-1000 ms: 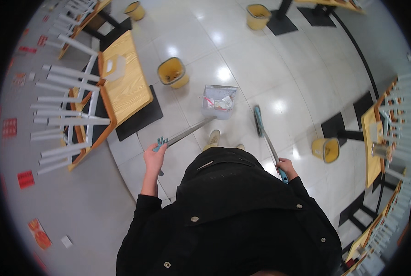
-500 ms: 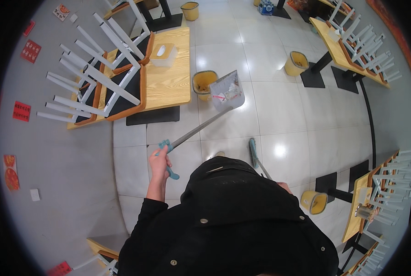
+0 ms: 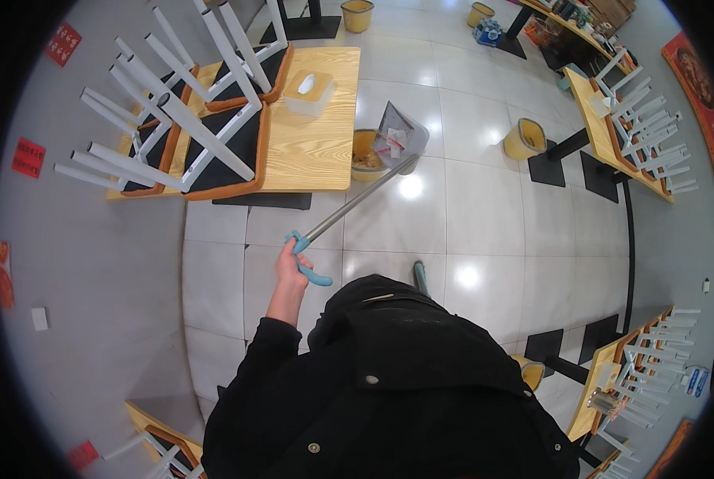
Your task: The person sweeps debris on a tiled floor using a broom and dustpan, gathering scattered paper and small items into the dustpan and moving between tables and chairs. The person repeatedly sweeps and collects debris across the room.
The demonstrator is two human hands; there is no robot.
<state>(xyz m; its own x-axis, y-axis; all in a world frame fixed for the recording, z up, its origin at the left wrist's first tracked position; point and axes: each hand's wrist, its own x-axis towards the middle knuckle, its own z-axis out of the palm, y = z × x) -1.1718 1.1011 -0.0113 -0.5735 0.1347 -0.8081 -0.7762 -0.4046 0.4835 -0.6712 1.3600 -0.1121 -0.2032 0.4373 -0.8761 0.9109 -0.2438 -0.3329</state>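
Observation:
My left hand [image 3: 290, 275] is closed round the blue handle of a long-handled dustpan [image 3: 417, 137]. Its metal pole slants up and away to the right. White and reddish scraps of litter [image 3: 394, 142] lie in the grey pan, which overlaps the right side of a yellow bin [image 3: 363, 165]; whether the two touch I cannot tell. The bin has some waste inside and stands beside the wooden table. A blue-green broom head [image 3: 420, 276] shows on the floor just beyond my black coat. The coat hides the rest of the broom and my right hand.
Upturned chairs [image 3: 213, 152] rest on the left table [image 3: 313, 148], beside a tissue box [image 3: 309, 89]. More tables with upturned chairs line the right wall. Other yellow bins [image 3: 524, 140] stand on the pale tiled floor [image 3: 484, 207], near black table bases [image 3: 546, 169].
The dustpan has tilted and shifted slightly right, its litter sliding together. My left hand has moved a little right and up. The broom head has drawn nearer my body; my right hand has gone out of sight.

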